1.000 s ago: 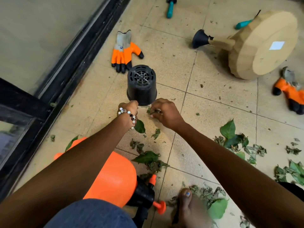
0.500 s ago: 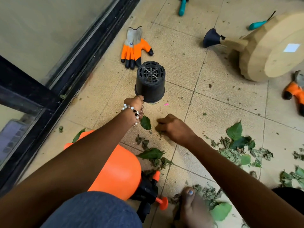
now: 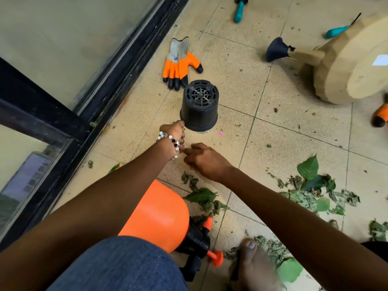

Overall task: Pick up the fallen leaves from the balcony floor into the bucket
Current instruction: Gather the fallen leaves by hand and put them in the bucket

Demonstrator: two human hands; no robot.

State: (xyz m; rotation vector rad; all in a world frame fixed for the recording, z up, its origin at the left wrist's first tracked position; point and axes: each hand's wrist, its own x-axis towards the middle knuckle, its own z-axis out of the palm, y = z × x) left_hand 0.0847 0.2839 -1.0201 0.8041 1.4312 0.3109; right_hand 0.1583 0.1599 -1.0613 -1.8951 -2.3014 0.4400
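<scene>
Leaves [image 3: 201,195] lie scattered on the tiled balcony floor [image 3: 283,143], the nearest green one just behind the right hand [image 3: 206,160], towards the person, long axis running roughly left-right with its tip pointing right. That hand hovers low, fingers [image 3: 190,151] loosely extended leftward towards the left hand [image 3: 174,133]; whether it holds a scrap I cannot tell. The left hand's fingers are curled, touching the rim of the tipped black pot [image 3: 199,106], which seems to serve as the bucket; what they hold is hidden. Bigger leaf heaps [image 3: 310,185] lie well apart on the right, so the right hand is nearer them
</scene>
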